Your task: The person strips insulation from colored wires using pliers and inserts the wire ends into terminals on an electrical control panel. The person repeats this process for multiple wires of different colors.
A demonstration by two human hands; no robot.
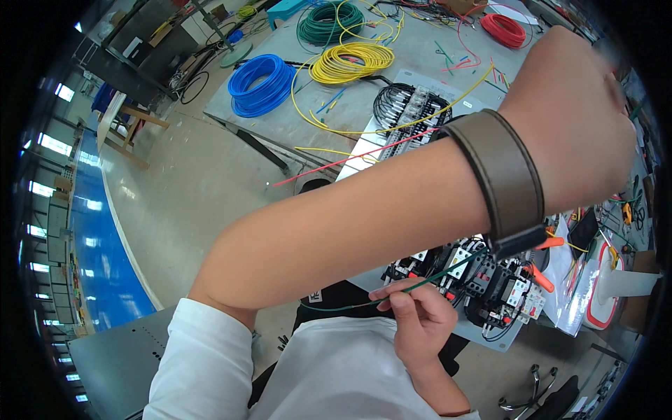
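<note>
While the thumb and finger of the right hand (pixel 423 322) pinch it, a long green wire (pixel 455 268) runs out on both sides, thin and smooth, with a soft bend. It is in front of the person's tummy, near the low edge of the table (pixel 413 52). One end curls out to the left over dark pants, and the other side slopes up to the strap (pixel 500 178) on the left wrist, where I cannot see if it goes on. Behind it sit small black and white blocks (pixel 490 280) with red bits, and two orange handles (pixel 542 278) lie just beside them. Farther up are rings of blue wire (pixel 262 85), yellow wire (pixel 351 63), dark green wire (pixel 330 23) and red wire (pixel 503 31). The bare left arm (pixel 364 217) cuts across and hides part of the blocks. It slants up to the right, and the left hand (pixel 574 126) is high and blurry, so I cannot tell if its fingers are spread or pinching.
</note>
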